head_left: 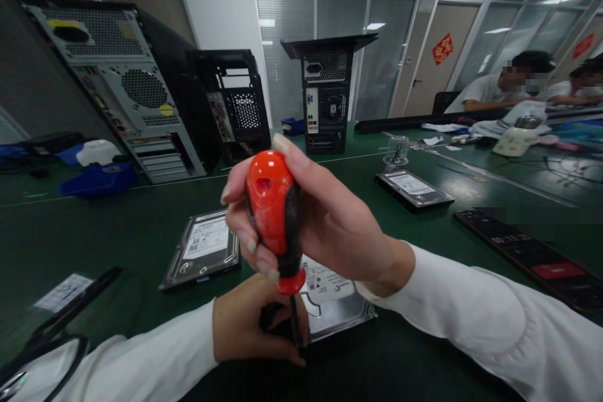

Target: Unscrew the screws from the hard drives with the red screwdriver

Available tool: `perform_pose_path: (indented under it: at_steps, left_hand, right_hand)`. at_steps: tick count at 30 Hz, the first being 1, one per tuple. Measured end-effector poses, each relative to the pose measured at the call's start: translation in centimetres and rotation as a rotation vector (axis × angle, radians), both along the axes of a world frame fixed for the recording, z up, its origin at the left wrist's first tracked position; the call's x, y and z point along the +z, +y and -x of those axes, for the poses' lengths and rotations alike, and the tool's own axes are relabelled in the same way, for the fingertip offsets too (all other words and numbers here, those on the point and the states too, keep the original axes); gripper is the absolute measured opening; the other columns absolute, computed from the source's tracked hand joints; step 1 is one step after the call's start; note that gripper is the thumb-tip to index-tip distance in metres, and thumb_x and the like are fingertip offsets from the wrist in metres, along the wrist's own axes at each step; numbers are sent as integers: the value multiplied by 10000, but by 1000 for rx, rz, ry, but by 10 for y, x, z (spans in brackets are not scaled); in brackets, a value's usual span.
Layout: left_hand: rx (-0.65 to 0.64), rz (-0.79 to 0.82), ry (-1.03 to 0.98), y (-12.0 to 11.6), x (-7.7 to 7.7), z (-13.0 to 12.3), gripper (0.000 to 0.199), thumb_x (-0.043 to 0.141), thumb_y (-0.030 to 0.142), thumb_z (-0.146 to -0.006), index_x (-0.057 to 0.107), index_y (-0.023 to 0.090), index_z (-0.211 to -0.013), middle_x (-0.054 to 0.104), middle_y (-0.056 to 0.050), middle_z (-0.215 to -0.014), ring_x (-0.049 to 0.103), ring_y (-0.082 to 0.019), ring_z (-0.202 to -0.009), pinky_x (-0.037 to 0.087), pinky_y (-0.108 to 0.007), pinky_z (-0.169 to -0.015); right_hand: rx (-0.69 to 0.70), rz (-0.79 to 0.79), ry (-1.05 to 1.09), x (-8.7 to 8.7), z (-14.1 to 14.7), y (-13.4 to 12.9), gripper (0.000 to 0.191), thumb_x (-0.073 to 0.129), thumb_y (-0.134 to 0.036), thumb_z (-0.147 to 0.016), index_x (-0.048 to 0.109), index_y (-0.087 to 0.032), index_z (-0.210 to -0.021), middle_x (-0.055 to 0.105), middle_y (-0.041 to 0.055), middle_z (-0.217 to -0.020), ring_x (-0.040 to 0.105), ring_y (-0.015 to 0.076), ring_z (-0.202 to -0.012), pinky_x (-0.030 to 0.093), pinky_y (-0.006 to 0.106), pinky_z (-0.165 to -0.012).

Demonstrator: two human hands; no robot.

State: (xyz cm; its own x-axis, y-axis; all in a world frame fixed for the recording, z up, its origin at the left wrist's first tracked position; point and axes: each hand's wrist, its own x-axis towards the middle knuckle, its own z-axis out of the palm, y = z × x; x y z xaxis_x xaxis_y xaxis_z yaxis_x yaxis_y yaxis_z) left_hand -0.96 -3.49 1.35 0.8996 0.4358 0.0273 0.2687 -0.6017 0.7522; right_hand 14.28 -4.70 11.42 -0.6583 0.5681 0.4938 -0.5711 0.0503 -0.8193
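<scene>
A red and black screwdriver (268, 201) is gripped in my right hand (334, 220), handle up and shaft pointing down. Its tip meets the near left corner of a silver hard drive (336, 304) with a white label. My left hand (252, 326) is closed around that corner, thumb and fingers on either side of the shaft; I cannot make out a screw there. Part of this drive is hidden behind both hands. Another hard drive (205, 245) lies label up to the left, and a third hard drive (414, 190) sits farther back on the right.
Computer cases stand behind: a big tower (141, 88), an opened black case (235, 100) and a smaller tower (325, 100). A blue tray (97, 179) is at left, a phone (527, 254) at right, with a clear plastic container (398, 151) behind. Two people sit far right.
</scene>
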Motion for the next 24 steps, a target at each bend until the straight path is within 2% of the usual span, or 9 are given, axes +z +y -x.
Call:
perform_pose_path:
  at_steps: [5,8,11,15,19,21,24]
  left_hand:
    - [1,17,9,0,-1,1,188,737,338,-697,670,177,-764,598,10,-703,500,-125,-690,396,-206,-621]
    - [6,28,4,1,0,1,179,751,310,-683,669,171,-760,597,8,-709,499,-119,-674,381,-195,-584]
    - [-7,29,13,1,1,1,183,743,316,-693,668,169,-771,607,2,-735,495,-117,-669,373,-183,-558]
    - [-50,-10,-46,2,2,0,208,720,343,-721,662,153,-783,589,6,-687,472,-96,-609,361,-169,-523]
    - [-94,-34,-170,1,3,-3,236,692,365,-743,647,135,-760,578,3,-672,421,-74,-533,337,-155,-464]
    - [-65,-63,-186,1,4,-4,280,687,405,-741,651,128,-722,568,6,-638,416,-73,-526,334,-157,-471]
    - [-46,-86,-169,-1,3,-3,342,702,469,-705,668,129,-693,522,23,-570,423,-74,-527,330,-161,-492]
  right_hand:
    - [1,41,-1,0,0,0,310,418,-482,-849,532,-195,-830,480,-22,-677,470,61,-511,439,203,-516]
    - [-3,46,-22,0,0,-1,214,482,-389,-831,494,-183,-777,513,-26,-678,511,62,-536,460,196,-547]
    - [-45,63,-54,0,-2,-2,167,534,-333,-812,469,-181,-788,538,-34,-669,509,45,-492,437,161,-494]
    - [-87,30,-30,-2,-1,-1,248,582,-381,-792,439,-182,-757,473,-54,-596,422,30,-396,361,144,-388]
    - [-37,56,39,-2,0,-1,227,501,-421,-838,435,-205,-846,434,-52,-616,400,39,-416,329,159,-406]
    - [1,75,70,-2,0,0,285,370,-467,-880,454,-194,-868,425,-35,-626,407,53,-442,332,186,-446]
    - [62,82,96,-3,0,1,367,249,-448,-910,489,-171,-881,427,-15,-637,416,69,-467,330,211,-478]
